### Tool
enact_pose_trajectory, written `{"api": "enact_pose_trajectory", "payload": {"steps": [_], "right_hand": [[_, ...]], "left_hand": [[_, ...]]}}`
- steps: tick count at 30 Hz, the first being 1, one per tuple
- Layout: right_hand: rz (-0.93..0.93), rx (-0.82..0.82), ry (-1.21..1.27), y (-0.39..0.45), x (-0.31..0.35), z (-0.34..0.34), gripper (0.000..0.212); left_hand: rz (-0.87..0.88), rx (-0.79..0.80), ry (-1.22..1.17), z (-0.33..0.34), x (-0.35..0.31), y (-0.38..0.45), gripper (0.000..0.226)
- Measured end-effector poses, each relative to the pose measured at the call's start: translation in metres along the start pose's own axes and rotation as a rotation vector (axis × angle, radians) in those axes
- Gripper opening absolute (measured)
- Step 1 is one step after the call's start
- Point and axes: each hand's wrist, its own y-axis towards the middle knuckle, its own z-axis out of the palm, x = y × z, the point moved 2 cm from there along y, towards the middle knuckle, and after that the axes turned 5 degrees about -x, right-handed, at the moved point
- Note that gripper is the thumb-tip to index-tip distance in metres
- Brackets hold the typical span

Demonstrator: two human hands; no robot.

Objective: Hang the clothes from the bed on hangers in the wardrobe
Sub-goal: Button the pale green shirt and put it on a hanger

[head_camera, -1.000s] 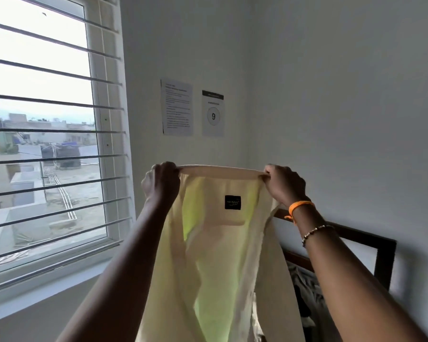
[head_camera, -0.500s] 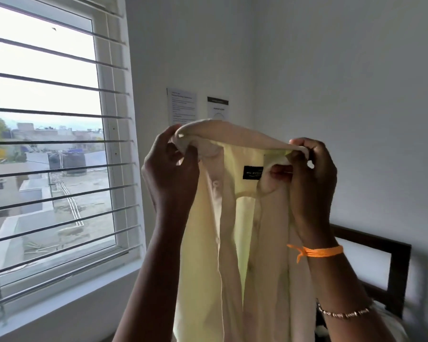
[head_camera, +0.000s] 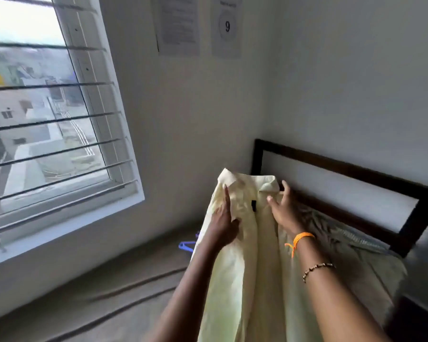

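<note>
While both forearms reach forward from the bottom edge, the pale yellow shirt (head_camera: 247, 267) lies stretched lengthwise between them, collar at the far end near the headboard (head_camera: 344, 169). Left hand (head_camera: 224, 222) lies flat on the shirt's left shoulder, fingers straight and together, pressing the cloth. Right hand (head_camera: 282, 209) sits just right of the collar, fingers spread wide; contact with the fabric can't be confirmed, frame is blurred. Orange band (head_camera: 302, 236) and bead bracelet (head_camera: 318, 267) on right wrist. Blue hanger (head_camera: 187, 245) pokes out left of the shirt. Barred window (head_camera: 47, 119) further left, two paper notices (head_camera: 200, 23) on the far wall.
</note>
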Motion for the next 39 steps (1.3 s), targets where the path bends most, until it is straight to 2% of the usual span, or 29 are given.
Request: {"api": "enact_pose_trajectory", "payload": {"steps": [2, 4, 8, 9, 11, 13, 16, 18, 19, 21, 24, 27, 31, 34, 35, 37, 39], "right_hand": [[0.204, 0.24, -0.184, -0.022, -0.099, 0.039, 0.058], [0.275, 0.455, -0.316, -0.069, -0.185, 0.071, 0.048], [0.348, 0.877, -0.351, -0.169, -0.307, 0.115, 0.045], [0.333, 0.916, -0.363, -0.186, -0.328, 0.121, 0.045], [0.289, 0.844, -0.368, -0.197, -0.353, 0.127, 0.039], [0.302, 0.659, -0.34, -0.184, -0.354, 0.128, 0.025], [0.301, 0.359, -0.326, -0.141, -0.336, 0.133, 0.011], [0.285, 0.259, -0.353, -0.118, -0.327, 0.14, 0.01], [0.291, 0.239, -0.39, -0.111, -0.325, 0.144, 0.016], [0.294, 0.227, -0.529, -0.101, -0.326, 0.152, 0.032], [0.299, 0.242, -0.713, -0.092, -0.334, 0.159, 0.044], [0.353, 0.203, -0.703, -0.089, -0.34, 0.156, 0.055], [0.339, 0.099, -0.367, -0.101, -0.349, 0.146, 0.023], [0.342, 0.052, -0.14, -0.11, -0.351, 0.136, 0.009], [0.342, 0.039, -0.107, -0.111, -0.349, 0.133, 0.003], [0.333, 0.028, -0.075, -0.117, -0.343, 0.132, 0.011], [0.346, 0.134, -0.11, -0.128, -0.34, 0.139, 0.01]], "left_hand": [[-0.239, 0.314, 0.063, 0.081, 0.068, -0.036, 0.086], [-0.396, 0.553, 0.098, 0.151, 0.121, -0.084, 0.077], [-0.507, 0.858, 0.221, 0.247, 0.182, -0.168, 0.059], [-0.525, 0.909, 0.239, 0.262, 0.19, -0.183, 0.056], [-0.559, 0.955, 0.268, 0.279, 0.201, -0.198, 0.046], [-0.639, 0.849, 0.301, 0.282, 0.203, -0.187, 0.032], [-0.741, 0.455, 0.328, 0.272, 0.201, -0.139, 0.019], [-0.758, 0.224, 0.3, 0.268, 0.202, -0.11, 0.02], [-0.759, 0.164, 0.276, 0.271, 0.205, -0.098, 0.028], [-0.765, 0.138, 0.224, 0.28, 0.213, -0.08, 0.039], [-0.744, 0.14, 0.184, 0.293, 0.225, -0.066, 0.023], [-0.788, 0.212, 0.192, 0.301, 0.23, -0.073, 0.021], [-0.766, 0.209, 0.144, 0.304, 0.227, -0.102, 0.013], [-0.784, 0.167, 0.208, 0.302, 0.23, -0.106, 0.026], [-0.803, 0.143, 0.197, 0.3, 0.232, -0.103, 0.023], [-0.842, 0.099, 0.16, 0.296, 0.234, -0.103, 0.008], [-0.867, 0.074, 0.142, 0.293, 0.229, -0.109, 0.013]]}}
